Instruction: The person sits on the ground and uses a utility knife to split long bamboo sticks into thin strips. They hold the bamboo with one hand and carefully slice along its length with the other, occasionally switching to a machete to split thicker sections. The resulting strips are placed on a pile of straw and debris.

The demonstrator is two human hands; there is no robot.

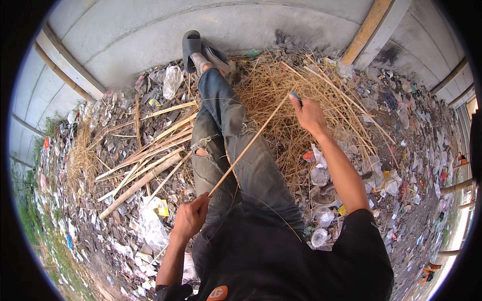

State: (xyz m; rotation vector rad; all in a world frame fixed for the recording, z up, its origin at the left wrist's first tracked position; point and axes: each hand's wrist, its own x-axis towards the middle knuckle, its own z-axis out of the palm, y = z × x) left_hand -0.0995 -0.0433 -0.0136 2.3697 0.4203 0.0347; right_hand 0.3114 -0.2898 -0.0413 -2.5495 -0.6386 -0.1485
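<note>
The left hand [190,216] grips a long pale strip [251,143] slanting over the jeans [263,173]; the right hand [309,115] clasps a small teal object [296,96] at the strip's upper end. Keeping the strip straight and the pressure light should guard against snapping

Strip [249,146] seemingly above legs [228,128]; sticks [141,186] left; shavings [271,83] right

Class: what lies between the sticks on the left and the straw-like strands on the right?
In the head view, the person's crossed legs lie between the sticks and the strands; a thin strip in the left hand slants over the legs.
</note>
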